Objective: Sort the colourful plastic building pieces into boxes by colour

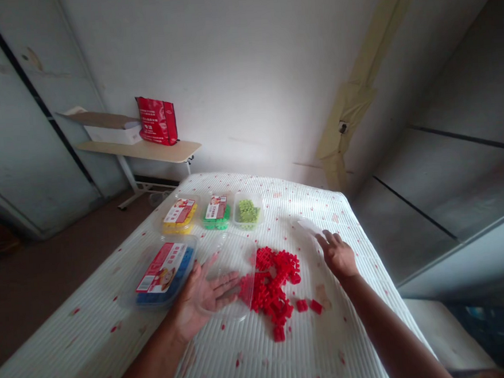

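Observation:
My left hand (211, 287) is turned palm up and supports a clear plastic container (242, 302); its fingers show through the see-through wall. Just to the right of the container, a loose heap of red plastic building blocks (275, 279) lies on the table, and two single blocks lie apart from it. Over at the right, the fingers of my right hand (338, 255) are on the edge of a thin whitish translucent piece (310, 226), whose kind I cannot make out. Left of my left hand is a lidded box of blue blocks (163, 276) with a red and white label.
Farther back stand labelled boxes of yellow blocks (179, 215) and green blocks (216, 212), beside a clear tub of light green blocks (248, 211). A striped cloth covers the table (247, 362). Behind, a side table (154, 152) bears a red bag (157, 121) and a carton (112, 132).

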`<control>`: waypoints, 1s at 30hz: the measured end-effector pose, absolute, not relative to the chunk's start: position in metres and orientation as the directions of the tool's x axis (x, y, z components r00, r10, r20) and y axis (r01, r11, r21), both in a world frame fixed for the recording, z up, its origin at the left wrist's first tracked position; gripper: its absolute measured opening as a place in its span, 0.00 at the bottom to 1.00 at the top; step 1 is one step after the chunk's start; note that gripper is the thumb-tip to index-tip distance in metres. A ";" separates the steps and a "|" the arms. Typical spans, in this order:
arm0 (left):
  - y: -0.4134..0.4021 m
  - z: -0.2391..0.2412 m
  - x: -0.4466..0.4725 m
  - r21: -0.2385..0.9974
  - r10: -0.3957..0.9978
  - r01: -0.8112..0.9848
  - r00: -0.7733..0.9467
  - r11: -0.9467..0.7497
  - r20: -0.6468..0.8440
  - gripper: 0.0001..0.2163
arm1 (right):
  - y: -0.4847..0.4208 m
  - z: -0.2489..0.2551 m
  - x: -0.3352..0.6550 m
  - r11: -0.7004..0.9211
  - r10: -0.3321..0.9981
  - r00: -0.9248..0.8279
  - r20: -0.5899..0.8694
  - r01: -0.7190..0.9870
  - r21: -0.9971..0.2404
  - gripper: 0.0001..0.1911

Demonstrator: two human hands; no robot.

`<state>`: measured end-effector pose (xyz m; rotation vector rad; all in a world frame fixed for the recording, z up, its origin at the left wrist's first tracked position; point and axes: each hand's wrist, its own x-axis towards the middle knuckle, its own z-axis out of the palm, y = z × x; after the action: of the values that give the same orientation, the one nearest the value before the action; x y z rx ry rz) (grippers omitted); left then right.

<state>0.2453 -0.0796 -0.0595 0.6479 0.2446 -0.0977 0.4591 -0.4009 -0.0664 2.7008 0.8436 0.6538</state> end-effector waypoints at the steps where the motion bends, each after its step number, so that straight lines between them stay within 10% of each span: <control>1: -0.079 -0.061 0.243 0.586 -0.023 0.164 0.970 0.794 -0.242 0.35 | -0.399 -0.064 0.461 -0.829 0.543 0.768 0.339 0.427 0.361 0.20; 18: -0.084 -0.051 0.206 0.763 0.217 0.162 0.903 0.626 -0.370 0.36 | -0.374 -0.045 0.462 -0.874 0.408 0.911 0.065 0.369 0.317 0.23; 27: -0.092 -0.041 0.191 0.777 0.222 0.153 0.909 0.610 -0.354 0.32 | -0.369 0.000 0.434 -0.970 0.062 0.832 0.551 0.181 -0.164 0.17; 30: -0.084 -0.015 0.186 0.772 0.176 0.111 0.944 0.626 -0.279 0.31 | -0.353 0.013 0.392 -0.888 0.132 0.797 0.589 0.359 -0.287 0.18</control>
<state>0.1861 -0.0842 -0.0154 0.8988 0.3453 0.0379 0.3917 -0.3527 0.0130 3.3446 0.4774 1.0452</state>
